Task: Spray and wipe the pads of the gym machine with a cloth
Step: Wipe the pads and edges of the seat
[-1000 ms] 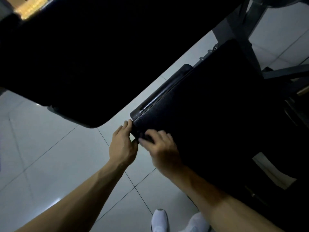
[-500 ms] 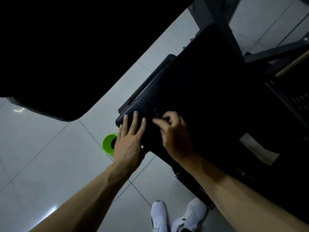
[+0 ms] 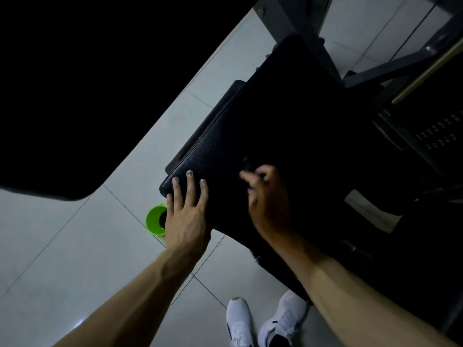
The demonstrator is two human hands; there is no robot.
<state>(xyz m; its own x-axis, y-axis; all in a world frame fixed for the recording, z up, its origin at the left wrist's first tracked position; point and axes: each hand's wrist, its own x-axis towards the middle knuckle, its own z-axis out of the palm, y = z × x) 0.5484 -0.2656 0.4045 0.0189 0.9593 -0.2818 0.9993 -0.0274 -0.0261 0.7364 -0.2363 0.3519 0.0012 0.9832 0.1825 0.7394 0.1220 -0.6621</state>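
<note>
Pressing: left hand [image 3: 186,216], fingers straight, still flat on black pad [image 3: 288,136] corner.
Moving: right hand [image 3: 269,199], curled, blurred, farther across black pad; grip unclear.
Floor [image 3: 62,246]: green cup [image 3: 153,217].

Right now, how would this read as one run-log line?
left hand: flat on black pad corner | right hand: blurred, curled on pad, hold unclear | green cup: on floor

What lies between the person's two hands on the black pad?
In the head view, only a bare strip of the black pad shows between the left hand, which lies flat on it, and the blurred right hand.
</note>
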